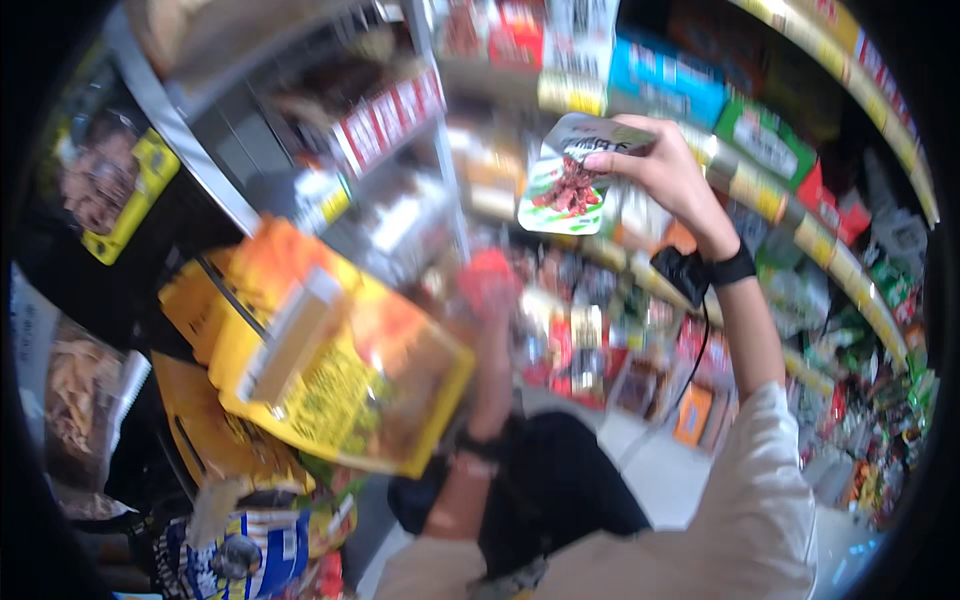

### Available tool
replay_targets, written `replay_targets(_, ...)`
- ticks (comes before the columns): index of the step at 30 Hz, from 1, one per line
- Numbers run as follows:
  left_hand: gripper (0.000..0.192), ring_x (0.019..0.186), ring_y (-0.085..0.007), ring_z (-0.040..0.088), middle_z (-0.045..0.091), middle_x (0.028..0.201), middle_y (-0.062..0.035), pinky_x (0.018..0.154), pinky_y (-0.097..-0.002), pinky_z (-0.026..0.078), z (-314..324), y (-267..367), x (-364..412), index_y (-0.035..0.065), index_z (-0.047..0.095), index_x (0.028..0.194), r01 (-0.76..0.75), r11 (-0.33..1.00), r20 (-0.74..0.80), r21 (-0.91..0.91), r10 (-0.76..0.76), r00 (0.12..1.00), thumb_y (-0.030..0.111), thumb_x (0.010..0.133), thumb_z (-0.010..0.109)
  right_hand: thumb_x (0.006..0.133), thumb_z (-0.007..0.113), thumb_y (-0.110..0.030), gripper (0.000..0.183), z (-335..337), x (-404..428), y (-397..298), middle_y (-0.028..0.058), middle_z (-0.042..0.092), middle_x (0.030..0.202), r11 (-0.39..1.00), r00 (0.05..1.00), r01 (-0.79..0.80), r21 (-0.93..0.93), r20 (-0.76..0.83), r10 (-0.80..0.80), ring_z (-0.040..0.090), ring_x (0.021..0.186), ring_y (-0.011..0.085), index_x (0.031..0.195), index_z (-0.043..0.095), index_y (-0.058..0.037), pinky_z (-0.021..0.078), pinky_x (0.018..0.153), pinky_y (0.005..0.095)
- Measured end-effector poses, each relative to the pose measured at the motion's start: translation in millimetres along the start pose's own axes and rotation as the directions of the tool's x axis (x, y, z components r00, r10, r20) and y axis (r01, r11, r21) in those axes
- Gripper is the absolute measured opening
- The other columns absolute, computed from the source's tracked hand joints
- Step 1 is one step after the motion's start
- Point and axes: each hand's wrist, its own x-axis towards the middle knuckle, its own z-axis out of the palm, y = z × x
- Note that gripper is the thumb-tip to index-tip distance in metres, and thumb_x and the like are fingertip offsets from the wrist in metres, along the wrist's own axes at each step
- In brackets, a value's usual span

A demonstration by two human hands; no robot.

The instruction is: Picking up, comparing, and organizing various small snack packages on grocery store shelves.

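My right hand (pixel 664 161) is raised at the upper middle, with the thumb across the front of a small snack pouch (pixel 570 184). That packet is silver-white and green, with dark lettering and a picture of reddish-brown food. My left hand (pixel 491 289) is lower and nearer the middle, strongly blurred. It looks red, and I cannot tell whether it grips anything. Just left of it hangs a large yellow and orange food bag (pixel 360 352) with a clear window. Both wrists wear black bands, and a dark device (pixel 684 276) with a cable sits at the right one.
Curved shelves with yellow price strips (pixel 750 191) hold many packets on the right. A metal shelf post (pixel 184 150) stands upper left. Hanging bags, including a blue one (pixel 259 547), crowd the left side. Small boxes (pixel 694 412) sit above the pale floor (pixel 660 480).
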Motion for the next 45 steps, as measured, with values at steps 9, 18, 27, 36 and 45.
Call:
replay_targets(9,0.039,0.107,-0.0152,0.048,0.056,0.116,-0.0089,0.095,-0.0274,0.033,14,-17,-5,-0.0027,0.055,0.114,0.159,0.979,0.094,0.126,-0.171,0.981,0.026,0.092,0.039,0.063,0.047,0.017,0.049,6,87,3,0.0134,0.062,0.101,0.754,0.694,0.36,-0.55,-0.383,-0.61,0.061,0.092,0.0256,0.105,0.059,-0.0054,0.0478,0.079,0.0298)
replay_targets(18,0.034,0.08,-0.01,0.053,0.058,0.092,-0.0049,0.072,-0.0248,0.042,25,-14,20,0.0018,0.058,0.11,-0.161,0.893,0.219,0.421,0.072,0.973,0.019,0.089,0.038,0.064,0.057,0.008,0.037,45,147,24,0.0115,0.064,0.098,0.688,0.528,0.461,-0.561,-0.449,-0.72,0.058,0.099,0.0277,0.098,0.063,-0.006,0.045,0.085,0.0335)
replay_targets(27,0.03,0.091,-0.0332,0.053,0.054,0.102,-0.0172,0.078,-0.0383,0.044,14,-40,36,0.0071,0.058,0.108,-0.395,0.472,0.379,0.788,0.134,0.916,0.02,0.081,0.058,0.059,0.065,-0.001,0.033,48,55,15,0.0092,0.064,0.099,0.833,0.699,0.271,-0.483,-0.496,-0.515,0.057,0.094,0.0298,0.092,0.066,-0.0054,0.0477,0.076,0.0378)
replay_targets(36,0.038,0.098,-0.0319,0.05,0.053,0.109,-0.0145,0.084,-0.0412,0.04,99,85,5,0.0038,0.055,0.111,-0.388,0.304,0.412,0.87,-0.014,0.911,0.011,0.074,0.057,0.06,0.056,0.007,0.034,-62,-169,-72,0.0094,0.063,0.097,0.8,0.885,-0.443,-0.405,-0.341,0.318,0.057,0.097,0.0292,0.089,0.063,-0.0083,0.0466,0.083,0.0377)
replay_targets(45,0.046,0.098,-0.0308,0.05,0.053,0.114,-0.0113,0.086,-0.0403,0.039,128,174,3,0.0057,0.053,0.116,-0.334,0.406,0.399,0.851,-0.087,0.913,0.007,0.071,0.057,0.061,0.044,0.014,0.038,-207,-211,-226,0.0155,0.061,0.097,0.446,0.616,-0.787,-0.425,-0.532,0.58,0.056,0.096,0.0317,0.093,0.06,0.0006,0.0429,0.086,0.0386)
